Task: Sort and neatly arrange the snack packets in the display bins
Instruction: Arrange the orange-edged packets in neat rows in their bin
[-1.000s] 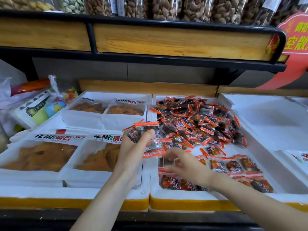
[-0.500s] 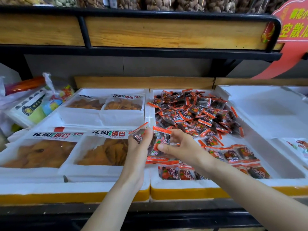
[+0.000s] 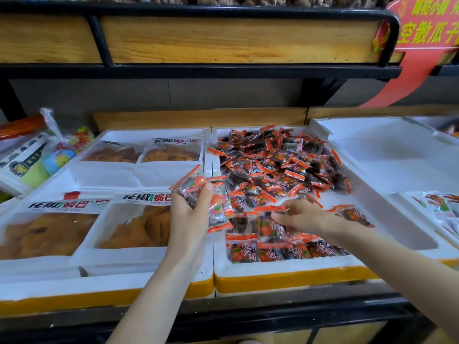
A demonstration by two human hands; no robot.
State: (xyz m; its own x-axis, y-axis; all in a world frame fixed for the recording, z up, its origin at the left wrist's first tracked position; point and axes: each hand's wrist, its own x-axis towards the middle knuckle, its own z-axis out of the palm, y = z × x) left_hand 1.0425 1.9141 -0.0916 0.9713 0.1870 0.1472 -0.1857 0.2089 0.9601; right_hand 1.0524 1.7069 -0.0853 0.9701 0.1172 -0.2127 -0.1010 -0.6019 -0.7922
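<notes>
Shift: your right hand (image 3: 308,218) has left the stack (image 3: 216,204) for the middle bin (image 3: 285,269).
Right: it pinches one packet (image 3: 269,227) just above the front row (image 3: 248,252).
Left: your left hand (image 3: 190,214) grips the stack at the bin's left wall.
Meaning: you are likely extending the row; the loose pile (image 3: 278,165) waits.

The white bags of golden crisps (image 3: 139,224) in the left white foam bin (image 3: 99,284) carry a header reading 花椒锅巴 in black, green and red. A bag at the bin's far edge (image 3: 173,141) shows the same words. The small print beneath is too fine to read. A red hanging sign (image 3: 427,33) at the upper right shows yellow 空散瓜子, cut off by the frame. The small clear packets with orange ends (image 3: 244,253) bear white brush characters, too blurred to read.
</notes>
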